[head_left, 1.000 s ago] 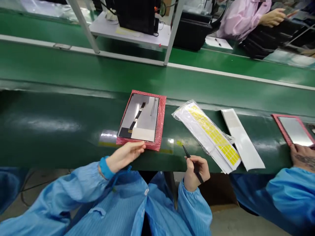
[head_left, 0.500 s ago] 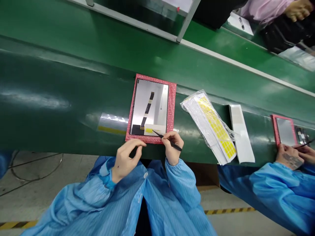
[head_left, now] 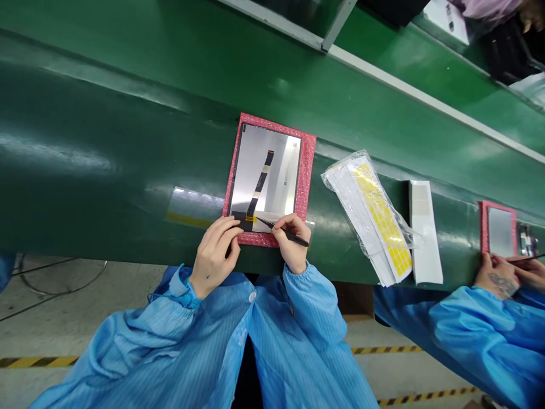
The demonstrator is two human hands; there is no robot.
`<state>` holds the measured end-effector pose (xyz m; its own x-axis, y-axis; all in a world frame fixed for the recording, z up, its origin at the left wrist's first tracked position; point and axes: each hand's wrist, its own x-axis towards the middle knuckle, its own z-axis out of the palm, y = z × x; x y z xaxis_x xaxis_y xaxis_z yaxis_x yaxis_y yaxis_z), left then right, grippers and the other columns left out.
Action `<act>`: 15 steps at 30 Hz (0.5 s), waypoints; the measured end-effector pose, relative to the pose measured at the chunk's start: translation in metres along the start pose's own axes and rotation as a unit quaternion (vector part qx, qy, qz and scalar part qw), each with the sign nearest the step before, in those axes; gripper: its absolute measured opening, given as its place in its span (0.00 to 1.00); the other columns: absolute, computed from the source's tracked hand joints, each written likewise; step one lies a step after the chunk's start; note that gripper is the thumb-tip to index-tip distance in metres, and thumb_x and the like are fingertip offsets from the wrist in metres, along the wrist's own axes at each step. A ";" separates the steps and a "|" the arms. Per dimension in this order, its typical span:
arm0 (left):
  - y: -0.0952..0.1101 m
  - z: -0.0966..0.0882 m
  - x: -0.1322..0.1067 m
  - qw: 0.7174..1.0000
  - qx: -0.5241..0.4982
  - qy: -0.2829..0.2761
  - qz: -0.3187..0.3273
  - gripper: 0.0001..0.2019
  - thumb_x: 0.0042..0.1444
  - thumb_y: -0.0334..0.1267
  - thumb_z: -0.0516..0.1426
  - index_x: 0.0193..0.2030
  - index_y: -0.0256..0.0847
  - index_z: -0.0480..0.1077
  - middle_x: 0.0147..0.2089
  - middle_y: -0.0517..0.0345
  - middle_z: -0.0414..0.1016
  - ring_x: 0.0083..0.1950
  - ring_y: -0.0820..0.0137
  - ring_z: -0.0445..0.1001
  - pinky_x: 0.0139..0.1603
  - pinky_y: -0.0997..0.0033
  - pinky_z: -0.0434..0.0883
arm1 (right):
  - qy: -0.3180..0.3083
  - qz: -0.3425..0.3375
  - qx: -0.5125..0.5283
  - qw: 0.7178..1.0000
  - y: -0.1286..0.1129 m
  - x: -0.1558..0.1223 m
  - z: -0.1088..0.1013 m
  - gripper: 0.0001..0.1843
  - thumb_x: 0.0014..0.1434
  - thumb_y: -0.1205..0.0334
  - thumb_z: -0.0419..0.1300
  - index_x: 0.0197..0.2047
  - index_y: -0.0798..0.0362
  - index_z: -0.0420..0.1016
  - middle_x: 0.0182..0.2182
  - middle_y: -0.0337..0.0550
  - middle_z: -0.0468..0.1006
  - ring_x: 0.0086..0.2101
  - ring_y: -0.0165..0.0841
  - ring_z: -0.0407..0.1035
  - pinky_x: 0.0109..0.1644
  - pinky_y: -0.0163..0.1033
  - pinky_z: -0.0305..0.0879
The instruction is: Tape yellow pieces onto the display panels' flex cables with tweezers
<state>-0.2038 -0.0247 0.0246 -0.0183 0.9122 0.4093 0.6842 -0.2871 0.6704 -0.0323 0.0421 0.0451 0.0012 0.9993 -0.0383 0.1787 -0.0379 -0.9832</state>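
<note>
The flat rectangular display panel with a silver back and thin black border [head_left: 279, 173] lies on a pink bubble-wrap sheet [head_left: 308, 176] on the green, glossy bench [head_left: 106, 221]. At the panel's lower left corner, the bare left hand [head_left: 215, 253] lies flat and palm down, its fingers slightly bent and nearly together, the tips resting over the near edge, with the thumb held apart from them. At the panel's lower right corner, the bare right hand [head_left: 296, 247] has its thumb and fingers clamped on slim black pointed tweezers [head_left: 294, 237]. Their tips reach a small yellow sticker [head_left: 254, 219] at the lower end of the black ribbon cable [head_left: 260, 183] running up the panel; whether they grip it is too small to tell. Right of the panel lie yellow label sheets in a clear plastic bag [head_left: 378, 207], then 1 long white strip [head_left: 426, 238].
</note>
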 end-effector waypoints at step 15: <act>-0.001 0.001 -0.004 0.999 0.025 -0.026 0.031 0.21 0.60 0.22 0.53 0.58 0.42 0.67 0.57 0.48 0.74 0.62 0.57 0.71 0.65 0.46 0.68 | -0.008 -0.007 -0.035 0.999 0.006 -0.004 0.002 0.02 0.48 0.67 0.58 0.26 0.52 0.72 0.20 0.34 0.71 0.21 0.27 0.63 0.25 0.32 0.59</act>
<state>-0.2033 -0.0273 0.0217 0.0626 0.9077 0.4149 0.7180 -0.3297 0.6130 -0.0333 0.0375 0.0391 -0.0169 0.9995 -0.0275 0.2479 -0.0225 -0.9685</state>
